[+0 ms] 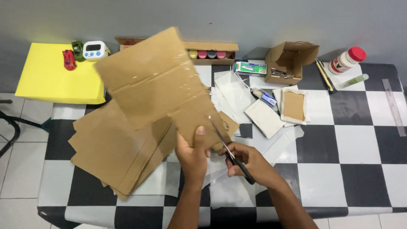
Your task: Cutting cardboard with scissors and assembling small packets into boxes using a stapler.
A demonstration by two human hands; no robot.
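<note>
A black-and-white checkered table [352,140] bears flattened cardboard sheets [114,148], white paper pieces [265,116] and a glue bottle [347,60].

We're looking at a home craft corner: a table [360,140] under a black-and-white checkered cover, tiled floor [21,169] beneath, plain grey wall [254,17] behind. We see a glue bottle [347,59], a ruler [394,106], paint pots in a box [210,54], cardboard sheets [114,152], and toy cars [72,55] beside a small timer [95,50] on a yellow stand [51,80].

Left hand [193,154] holds cardboard [154,82]; right hand [246,161] grips scissors [231,152].
</note>
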